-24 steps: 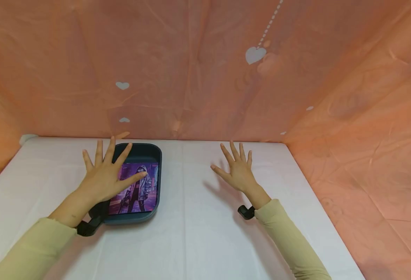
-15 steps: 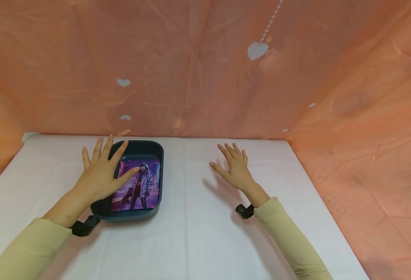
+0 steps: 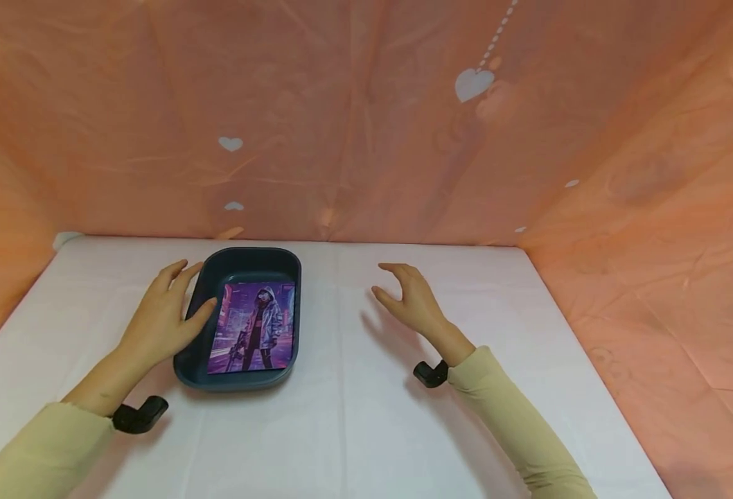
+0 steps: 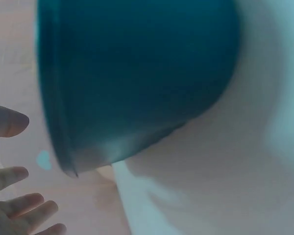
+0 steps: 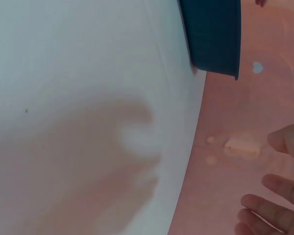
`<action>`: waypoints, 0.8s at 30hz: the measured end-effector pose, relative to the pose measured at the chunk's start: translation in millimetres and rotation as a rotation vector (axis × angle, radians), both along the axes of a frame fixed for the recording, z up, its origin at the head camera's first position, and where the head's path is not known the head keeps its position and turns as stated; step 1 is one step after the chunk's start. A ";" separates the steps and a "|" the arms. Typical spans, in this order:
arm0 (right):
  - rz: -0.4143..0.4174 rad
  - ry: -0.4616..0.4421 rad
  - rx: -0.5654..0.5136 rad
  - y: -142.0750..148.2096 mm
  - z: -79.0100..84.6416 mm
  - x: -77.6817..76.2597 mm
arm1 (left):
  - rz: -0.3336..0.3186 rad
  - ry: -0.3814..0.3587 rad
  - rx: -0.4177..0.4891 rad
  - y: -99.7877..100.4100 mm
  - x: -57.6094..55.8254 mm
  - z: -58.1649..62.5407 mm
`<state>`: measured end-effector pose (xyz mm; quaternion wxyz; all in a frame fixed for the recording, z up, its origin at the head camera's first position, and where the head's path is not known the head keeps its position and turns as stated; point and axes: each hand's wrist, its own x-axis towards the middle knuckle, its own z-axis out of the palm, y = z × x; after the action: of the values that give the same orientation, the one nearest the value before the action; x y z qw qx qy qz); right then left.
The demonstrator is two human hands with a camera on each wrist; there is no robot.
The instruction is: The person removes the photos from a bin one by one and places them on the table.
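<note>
A dark blue-green tray with rounded corners stands on the white tabletop, left of the middle. In it lies a flat purple picture of a hooded figure in a silvery jacket. My left hand hovers at the tray's left side, thumb overlapping the rim in the head view, fingers loosely bent and holding nothing. In the left wrist view the tray's outer wall fills the upper middle, with gaps between it and the fingertips. My right hand hangs over the table to the right, fingers bent and thumb apart, gripping nothing.
The white tabletop ends at an orange cloth backdrop with pale hearts, which also closes off both sides. A black wrist camera sits on the left wrist, another black camera on the right.
Both hands have gone from widely spread fingers to loosely bent ones. The left hand has drawn left, off the picture, uncovering more of the tray. The head view has shifted slightly.
</note>
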<state>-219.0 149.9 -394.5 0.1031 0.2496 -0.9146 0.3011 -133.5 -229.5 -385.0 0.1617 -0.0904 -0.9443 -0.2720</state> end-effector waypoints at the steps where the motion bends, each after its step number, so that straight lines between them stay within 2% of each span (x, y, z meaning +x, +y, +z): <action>1: 0.001 -0.005 0.002 -0.6 0.1 0.0 | 0.001 -0.005 0.018 -1.5 0.2 -1.7; 11: 0.030 -0.017 0.040 -9.3 1.7 1.0 | 0.028 -0.051 0.144 -13.3 -0.3 -22.0; 18: 0.080 -0.042 0.059 -23.6 6.9 -2.3 | 0.029 0.006 0.195 -14.8 1.1 -35.2; 24: 0.132 -0.062 0.053 -42.0 11.7 -5.9 | 0.017 -0.021 0.232 -14.0 2.7 -41.7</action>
<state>-224.9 107.8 -382.8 0.0480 0.3026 -0.9065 0.2904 -130.8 -243.6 -426.7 0.1633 -0.0604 -0.9088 -0.3792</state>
